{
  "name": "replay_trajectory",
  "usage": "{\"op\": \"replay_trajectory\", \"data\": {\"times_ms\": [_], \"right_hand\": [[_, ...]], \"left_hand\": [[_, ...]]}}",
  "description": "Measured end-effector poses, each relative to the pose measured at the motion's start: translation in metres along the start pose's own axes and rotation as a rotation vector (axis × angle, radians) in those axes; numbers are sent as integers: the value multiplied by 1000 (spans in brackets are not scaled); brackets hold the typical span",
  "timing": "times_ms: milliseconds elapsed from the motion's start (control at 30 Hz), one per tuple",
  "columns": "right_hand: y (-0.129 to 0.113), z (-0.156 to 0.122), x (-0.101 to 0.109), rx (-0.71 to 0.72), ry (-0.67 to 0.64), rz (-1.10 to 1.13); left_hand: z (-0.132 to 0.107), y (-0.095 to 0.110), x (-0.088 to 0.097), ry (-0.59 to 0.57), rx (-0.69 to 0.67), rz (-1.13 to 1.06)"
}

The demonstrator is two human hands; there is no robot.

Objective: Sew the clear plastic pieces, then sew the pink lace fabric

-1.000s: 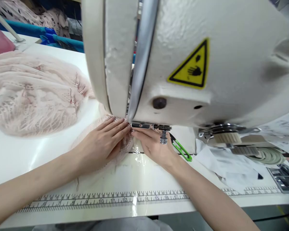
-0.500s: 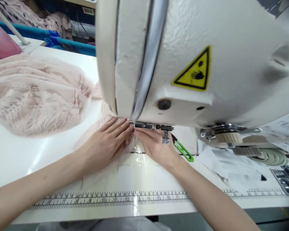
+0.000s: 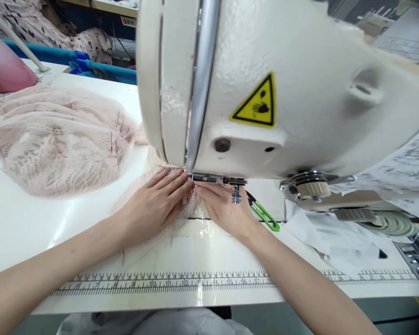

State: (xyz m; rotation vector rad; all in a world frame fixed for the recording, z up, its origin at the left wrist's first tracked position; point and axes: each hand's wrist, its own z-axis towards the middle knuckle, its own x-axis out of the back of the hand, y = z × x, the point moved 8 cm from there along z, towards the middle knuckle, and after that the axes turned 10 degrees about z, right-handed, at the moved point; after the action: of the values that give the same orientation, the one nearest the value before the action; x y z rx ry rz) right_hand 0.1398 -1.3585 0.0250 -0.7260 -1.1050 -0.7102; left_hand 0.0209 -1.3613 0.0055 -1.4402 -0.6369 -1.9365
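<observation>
Under the head of a white sewing machine lies a piece of pale pink lace fabric. My left hand rests flat on the lace, fingers stretched toward the needle area. Close by on the right, my right hand lies low with its fingers extended to the lace edge; the machine's lower parts partly cover its fingers. Between the two hands the fingertips nearly meet. The needle and presser foot are mostly hidden. More of the pink lace is bunched on the table to the left.
Green thread snips lie just right of my right hand. A printed ruler runs along the table's front edge. White paper scraps and a coiled greenish strip lie at right. A pink object stands back left.
The camera view has shifted slightly, so the machine head appears further left and more shows at the upper right. Both hands keep nearly the same place on the lace.
</observation>
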Motion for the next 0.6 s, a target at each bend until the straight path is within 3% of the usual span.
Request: {"op": "replay_trajectory", "data": {"times_ms": [100,200,333,467,600], "right_hand": [[-4,0,3,60,64,25],[-4,0,4,89,102,79],[-13,1,-2,249,28,177],[-18,1,-3,341,-11,238],[-30,1,3,383,-44,314]], "left_hand": [[2,0,8,-18,-2,32],[-3,-3,32,28,-18,60],[-37,-1,58,87,-149,21],[-88,6,52,97,-200,135],[-108,11,55,122,-7,119]]}}
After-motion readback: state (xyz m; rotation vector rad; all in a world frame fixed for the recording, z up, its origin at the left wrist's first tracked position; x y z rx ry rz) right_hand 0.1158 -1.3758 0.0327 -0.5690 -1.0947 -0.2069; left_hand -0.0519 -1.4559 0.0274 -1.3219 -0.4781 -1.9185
